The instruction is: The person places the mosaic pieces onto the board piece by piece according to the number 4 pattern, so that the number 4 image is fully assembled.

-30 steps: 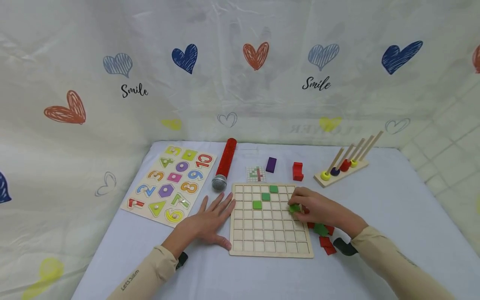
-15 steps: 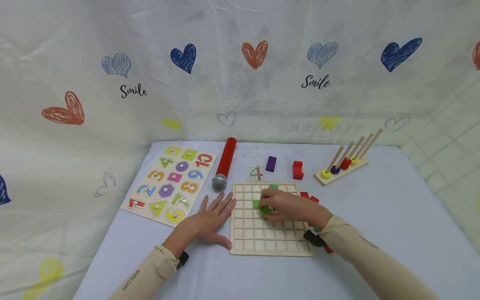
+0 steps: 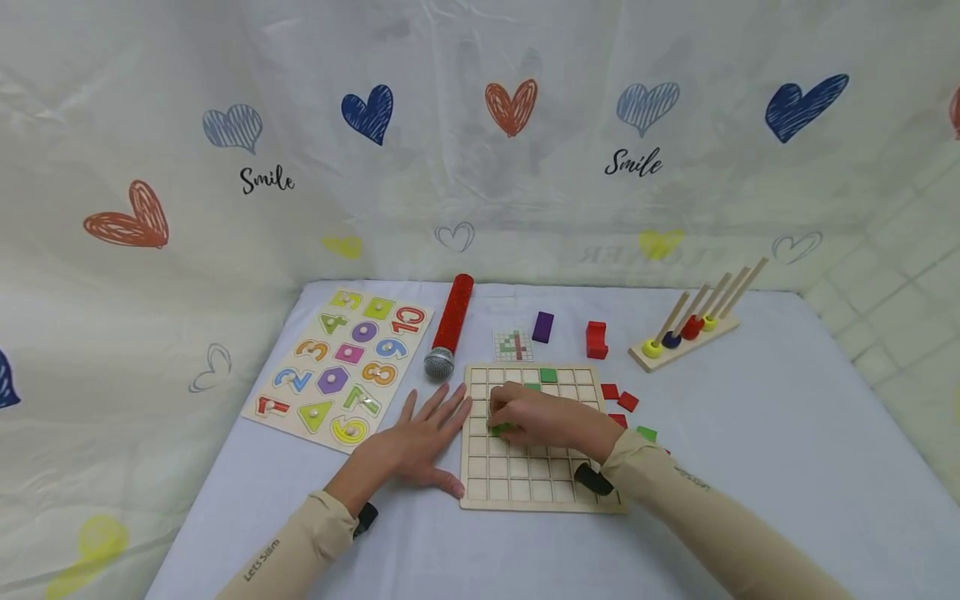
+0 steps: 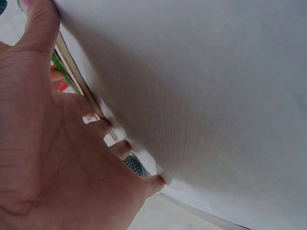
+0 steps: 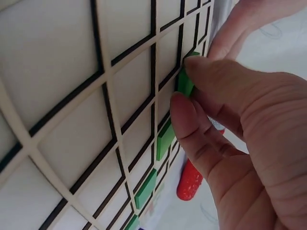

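Note:
A wooden grid board (image 3: 540, 487) lies on the white-covered table. My left hand (image 3: 416, 446) rests spread beside its left edge, fingers straight, fingertips and thumb at the rim. Over the board's left columns, my right hand (image 3: 536, 415) pinches a green square tile (image 5: 186, 81) between thumb and fingers, at a grid cell. In the right wrist view, a diagonal of green tiles sits in cells nearby, the closest being a green tile (image 5: 165, 140). The head view shows another green tile (image 3: 549, 376) near the board's top; my right hand hides part of the row.
Loose red tiles (image 3: 628, 402) and a green tile (image 3: 647, 433) lie right of the board. Behind it are a pattern card (image 3: 513, 346), purple block (image 3: 543, 327) and red block (image 3: 596, 340). A number puzzle (image 3: 337, 367), red microphone (image 3: 452, 321) and peg stand (image 3: 686, 342) surround it.
My right hand has carried the green tile leftward from the board's right edge, across the grid to the left columns. My left hand has stayed in place.

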`<state>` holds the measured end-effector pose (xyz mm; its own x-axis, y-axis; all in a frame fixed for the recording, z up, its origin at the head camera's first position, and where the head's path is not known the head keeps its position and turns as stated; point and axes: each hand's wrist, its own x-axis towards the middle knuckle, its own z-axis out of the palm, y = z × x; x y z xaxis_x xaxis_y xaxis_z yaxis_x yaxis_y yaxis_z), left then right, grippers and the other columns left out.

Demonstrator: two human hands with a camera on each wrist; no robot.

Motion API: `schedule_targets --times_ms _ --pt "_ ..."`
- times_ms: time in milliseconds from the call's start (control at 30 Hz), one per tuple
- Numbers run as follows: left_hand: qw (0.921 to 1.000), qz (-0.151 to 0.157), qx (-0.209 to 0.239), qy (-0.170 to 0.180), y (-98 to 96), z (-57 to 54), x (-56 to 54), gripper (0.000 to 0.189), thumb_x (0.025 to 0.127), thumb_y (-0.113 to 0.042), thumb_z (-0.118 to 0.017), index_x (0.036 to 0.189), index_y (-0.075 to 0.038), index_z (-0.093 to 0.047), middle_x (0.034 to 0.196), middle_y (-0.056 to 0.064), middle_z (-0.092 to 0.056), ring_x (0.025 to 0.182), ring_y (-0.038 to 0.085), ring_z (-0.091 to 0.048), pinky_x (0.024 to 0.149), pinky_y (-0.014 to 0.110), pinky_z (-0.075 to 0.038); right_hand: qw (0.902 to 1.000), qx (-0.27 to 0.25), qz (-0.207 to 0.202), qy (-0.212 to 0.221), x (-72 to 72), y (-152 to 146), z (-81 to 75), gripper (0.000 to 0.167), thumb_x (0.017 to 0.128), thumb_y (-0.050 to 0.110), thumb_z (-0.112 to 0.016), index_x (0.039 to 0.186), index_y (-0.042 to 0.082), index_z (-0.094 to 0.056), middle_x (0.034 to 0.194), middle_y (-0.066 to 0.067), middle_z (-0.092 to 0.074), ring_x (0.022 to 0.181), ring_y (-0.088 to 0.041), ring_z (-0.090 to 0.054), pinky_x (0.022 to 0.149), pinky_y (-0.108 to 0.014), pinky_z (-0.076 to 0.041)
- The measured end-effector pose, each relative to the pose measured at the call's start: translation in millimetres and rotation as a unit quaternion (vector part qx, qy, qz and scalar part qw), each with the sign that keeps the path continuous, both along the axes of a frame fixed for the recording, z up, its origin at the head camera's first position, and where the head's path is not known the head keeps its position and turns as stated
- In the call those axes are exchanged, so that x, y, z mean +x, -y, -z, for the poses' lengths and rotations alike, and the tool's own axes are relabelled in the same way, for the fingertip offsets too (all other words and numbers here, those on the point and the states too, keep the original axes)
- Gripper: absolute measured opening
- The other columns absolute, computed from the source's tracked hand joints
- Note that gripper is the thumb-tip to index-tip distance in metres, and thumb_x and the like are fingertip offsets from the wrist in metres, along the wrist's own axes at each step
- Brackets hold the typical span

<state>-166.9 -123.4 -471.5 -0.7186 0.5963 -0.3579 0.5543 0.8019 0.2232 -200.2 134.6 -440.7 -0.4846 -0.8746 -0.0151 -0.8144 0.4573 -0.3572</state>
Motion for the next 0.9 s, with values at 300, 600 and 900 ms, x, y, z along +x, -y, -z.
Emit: schedule_targets --times_ms 300,600,900 --pt "1.0000 0.000 0.009 0.000 0.1 -2.5 1.5 0.127 0.082 -0.076 -0.077 0.174 -0.016 -0.013 0.184 0.006 -0.003 0.171 0.035 0.000 0.133 0.071 -0.005 0.9996 0.011 0.025 -0.005 -0.4 11 -1.8 0.019 0.090 0.005 -0.085 0.108 0.008 -0.086 0.100 -0.003 -0.068 0.092 -0.012 -0.060 0.084 -0.021 -0.061" --pt "0.9997 0.003 0.024 0.004 2.9 -2.0 0.9 0.126 0.083 -0.076 -0.075 0.174 -0.015 -0.013 0.184 0.008 -0.002 0.170 0.037 0.002 0.133 0.072 -0.003 0.9993 0.014 0.031 -0.015 2.2 10 -2.6 0.019 0.091 0.008 -0.084 0.110 0.009 -0.084 0.100 -0.004 -0.067 0.092 -0.013 -0.059 0.084 -0.022 -0.060" --pt "0.9999 -0.001 0.008 0.008 -0.8 -5.1 3.5 0.127 0.082 -0.076 -0.077 0.174 -0.016 -0.012 0.184 0.006 -0.002 0.171 0.035 0.001 0.133 0.072 -0.005 0.9996 0.022 0.013 -0.014 14.8 -7 -7.2 0.028 0.098 0.007 -0.077 0.126 0.009 -0.079 0.121 -0.006 -0.073 0.111 -0.020 -0.066 0.098 -0.028 -0.062"
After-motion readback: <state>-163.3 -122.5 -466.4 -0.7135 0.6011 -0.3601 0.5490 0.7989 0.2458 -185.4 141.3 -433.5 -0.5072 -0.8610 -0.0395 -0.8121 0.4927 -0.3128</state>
